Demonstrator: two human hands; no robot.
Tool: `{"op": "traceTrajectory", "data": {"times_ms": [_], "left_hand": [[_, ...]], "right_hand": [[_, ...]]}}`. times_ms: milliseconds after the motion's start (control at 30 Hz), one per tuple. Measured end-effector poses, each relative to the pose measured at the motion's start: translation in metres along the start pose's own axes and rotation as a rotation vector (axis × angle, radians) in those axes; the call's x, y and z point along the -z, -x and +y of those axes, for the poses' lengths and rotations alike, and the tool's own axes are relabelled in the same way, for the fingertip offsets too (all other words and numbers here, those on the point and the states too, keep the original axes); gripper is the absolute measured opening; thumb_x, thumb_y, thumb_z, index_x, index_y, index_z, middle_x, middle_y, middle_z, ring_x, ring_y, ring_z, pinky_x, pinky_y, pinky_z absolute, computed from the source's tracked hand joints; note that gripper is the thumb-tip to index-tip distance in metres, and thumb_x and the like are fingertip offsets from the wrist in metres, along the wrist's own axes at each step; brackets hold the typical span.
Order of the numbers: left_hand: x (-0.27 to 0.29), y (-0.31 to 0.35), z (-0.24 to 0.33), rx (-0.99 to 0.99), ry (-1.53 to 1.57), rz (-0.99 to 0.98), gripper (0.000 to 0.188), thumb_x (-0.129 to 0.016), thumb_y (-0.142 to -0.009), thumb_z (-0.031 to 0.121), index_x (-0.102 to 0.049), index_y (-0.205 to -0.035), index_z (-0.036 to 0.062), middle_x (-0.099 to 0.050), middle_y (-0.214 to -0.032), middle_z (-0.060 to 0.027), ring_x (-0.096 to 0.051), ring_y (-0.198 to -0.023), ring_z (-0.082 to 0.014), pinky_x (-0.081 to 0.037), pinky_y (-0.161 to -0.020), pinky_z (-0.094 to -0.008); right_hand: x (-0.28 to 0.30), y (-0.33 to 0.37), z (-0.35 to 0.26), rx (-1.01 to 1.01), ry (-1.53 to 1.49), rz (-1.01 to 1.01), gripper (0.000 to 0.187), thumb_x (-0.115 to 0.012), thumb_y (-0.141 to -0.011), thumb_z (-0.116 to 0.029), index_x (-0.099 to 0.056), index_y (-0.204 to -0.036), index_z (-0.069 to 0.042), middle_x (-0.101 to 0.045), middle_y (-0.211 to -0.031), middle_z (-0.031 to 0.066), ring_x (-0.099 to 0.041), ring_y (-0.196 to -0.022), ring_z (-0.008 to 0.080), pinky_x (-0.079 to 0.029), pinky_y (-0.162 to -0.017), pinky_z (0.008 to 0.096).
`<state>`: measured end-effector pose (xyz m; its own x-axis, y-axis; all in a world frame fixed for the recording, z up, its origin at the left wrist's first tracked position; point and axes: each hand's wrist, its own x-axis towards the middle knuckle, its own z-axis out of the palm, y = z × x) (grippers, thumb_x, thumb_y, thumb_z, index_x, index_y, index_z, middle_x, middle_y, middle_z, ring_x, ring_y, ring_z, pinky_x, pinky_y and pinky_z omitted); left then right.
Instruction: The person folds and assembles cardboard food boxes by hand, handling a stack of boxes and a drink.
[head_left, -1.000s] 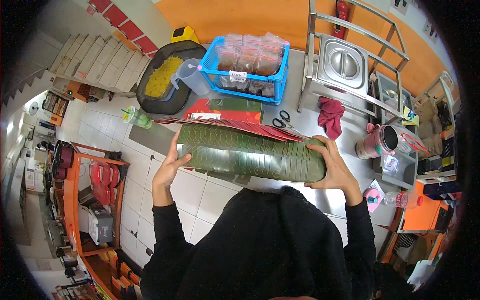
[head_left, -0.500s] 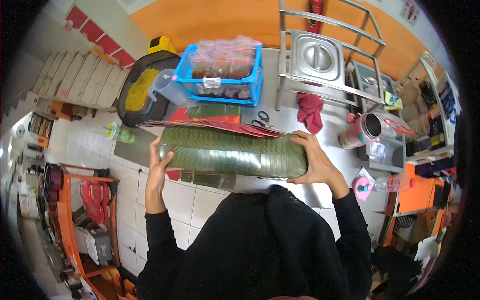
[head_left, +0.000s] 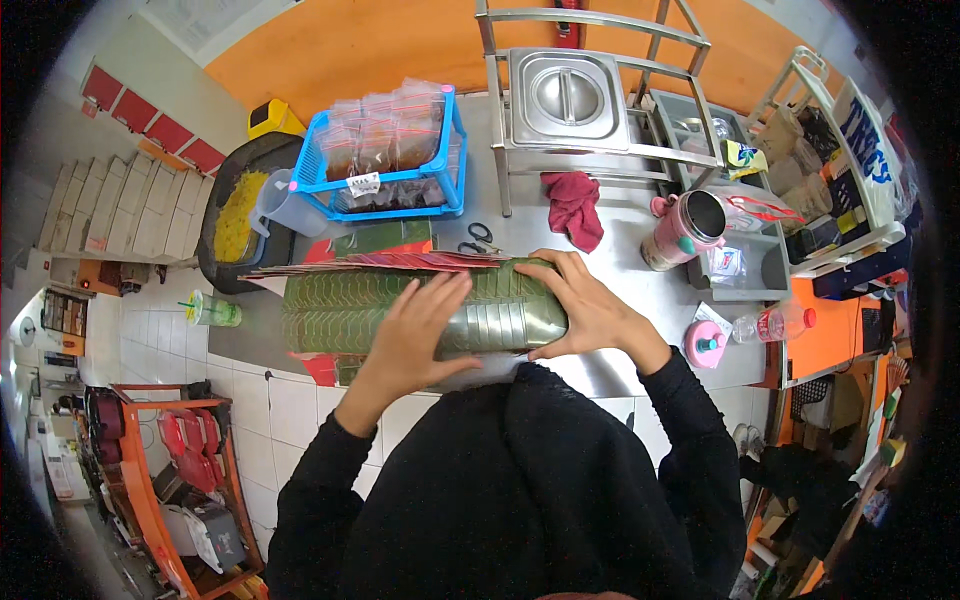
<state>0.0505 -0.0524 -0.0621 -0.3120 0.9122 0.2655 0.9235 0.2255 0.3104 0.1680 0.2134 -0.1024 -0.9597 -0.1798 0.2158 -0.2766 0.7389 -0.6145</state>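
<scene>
Left hand (head_left: pixel 415 335) has come off the far left end of the green stack (head_left: pixel 340 310) and is now over the middle of it, while the right hand (head_left: pixel 600 315) is pretty much where it was. So yeah, left fingers are spread wide and lying flat-ish over the face of the stack, thumb sticking out to the right, not wrapped around anything. They're a bit blurred, so can't tell how firmly they touch. Right fingers are curled round the right end, thumb at the lower corner and the others on the upper edge, so that side has a proper grip.

Stack itself sits crosswise in front of the person's body, along the near edge of the table (head_left: pixel 615 275), with red edges fanned out along its far side. Can't tell how much of it rests on the table. Just behind it: scissors (head_left: pixel 477 240) and some red-and-green sheets (head_left: pixel 380 240). Further back you've got a blue basket (head_left: pixel 448 120) full of baggies, with a clear jug (head_left: pixel 290 203) beside it and a dark red cloth (head_left: pixel 573 207) off to the right.
</scene>
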Motion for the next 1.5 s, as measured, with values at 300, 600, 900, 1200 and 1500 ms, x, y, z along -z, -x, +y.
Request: {"op": "traceTrajectory", "data": {"times_ms": [300, 600, 900, 1200, 1500], "left_hand": [[-0.026, 0.003, -0.013, 0.075, -0.163, -0.213, 0.099, -0.071, -0.073, 0.055, -0.030, -0.147, 0.0042, -0.038, -0.150, -0.0119, -0.036, -0.139, -0.0294, -0.023, -0.116, -0.0476], [-0.026, -0.014, 0.010, 0.166, -0.090, -0.128, 0.107, -0.077, -0.064, 0.059, -0.035, -0.145, 0.0043, -0.044, -0.139, -0.0158, -0.042, -0.128, -0.0332, -0.026, -0.111, -0.0506], [-0.043, -0.018, 0.011, 0.103, -0.173, -0.140, 0.107, -0.071, -0.067, 0.066, -0.034, -0.146, 0.0029, -0.040, -0.146, -0.0151, -0.038, -0.134, -0.0307, -0.021, -0.114, -0.0531], [-0.035, -0.021, 0.013, 0.096, -0.147, -0.169, 0.101, -0.070, -0.073, 0.060, -0.033, -0.146, 0.0012, -0.043, -0.145, -0.0149, -0.039, -0.136, -0.0299, -0.022, -0.115, -0.0507], [-0.037, -0.020, 0.011, 0.055, -0.028, -0.131, 0.102, -0.071, -0.077, 0.054, -0.026, -0.145, -0.0068, -0.040, -0.144, -0.0230, -0.039, -0.135, -0.0349, -0.025, -0.115, -0.0462]], "right_hand": [[0.004, 0.006, 0.006, -0.010, 0.020, 0.006, 0.105, -0.085, -0.057, -0.044, -0.035, -0.142, -0.007, -0.039, -0.135, 0.0205, -0.042, -0.118, 0.0411, -0.042, -0.100, 0.0470], [0.004, 0.008, 0.002, -0.008, 0.020, 0.021, 0.108, -0.086, -0.056, -0.045, -0.035, -0.143, -0.006, -0.039, -0.136, 0.0204, -0.043, -0.117, 0.0410, -0.041, -0.101, 0.0478], [-0.002, 0.010, 0.007, 0.081, 0.011, 0.045, 0.102, -0.086, -0.056, -0.043, -0.041, -0.140, -0.008, -0.039, -0.133, 0.0246, -0.041, -0.123, 0.0426, -0.039, -0.103, 0.0479], [0.001, 0.006, 0.003, 0.080, 0.009, 0.033, 0.101, -0.085, -0.058, -0.044, -0.042, -0.141, -0.007, -0.039, -0.136, 0.0250, -0.042, -0.121, 0.0421, -0.040, -0.103, 0.0470], [-0.008, 0.005, 0.001, 0.078, 0.127, 0.055, 0.104, -0.081, -0.061, -0.052, -0.039, -0.145, -0.006, -0.039, -0.136, 0.0242, -0.043, -0.120, 0.0403, -0.040, -0.102, 0.0463]]}}
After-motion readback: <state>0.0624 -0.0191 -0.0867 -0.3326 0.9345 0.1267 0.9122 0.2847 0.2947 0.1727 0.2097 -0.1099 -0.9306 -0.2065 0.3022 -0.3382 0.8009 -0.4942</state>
